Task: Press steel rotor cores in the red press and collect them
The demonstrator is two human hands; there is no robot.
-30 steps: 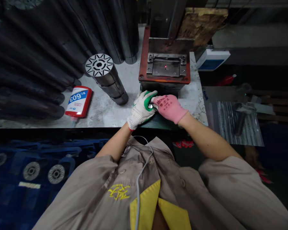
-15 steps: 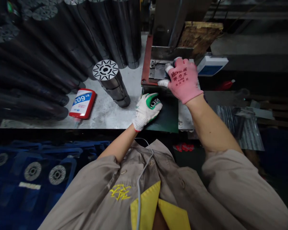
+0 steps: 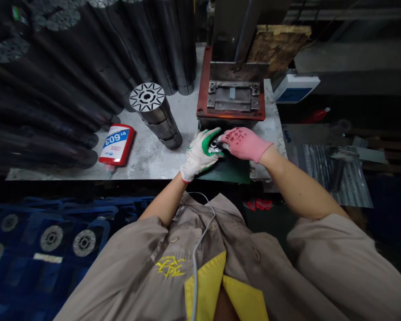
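My left hand (image 3: 201, 152), in a white knitted glove with a green palm, is wrapped round a rotor core (image 3: 215, 146) with a slotted end face. The core is over a dark green mat (image 3: 230, 169) at the bench's front edge. My right hand (image 3: 243, 143), in a pink glove with pale fingertips, has its fingers pinched together at the core's top; whatever is between them is hidden. Just beyond both hands is a metal fixture (image 3: 233, 99) on a red base, with a small bright piece in its slot. A stack of rotor cores (image 3: 156, 116) stands left of my hands.
A red bottle (image 3: 116, 145) with a white and blue label lies at the left on the metal bench (image 3: 147, 165). Tall dark core stacks (image 3: 147, 44) fill the back left. Blue crates (image 3: 67, 276) sit below. A white-framed device (image 3: 296, 91) is at the right.
My right hand has come from the fixture down toward me, to the core in my left hand. The fixture's slot is now uncovered. My left hand still holds the core.
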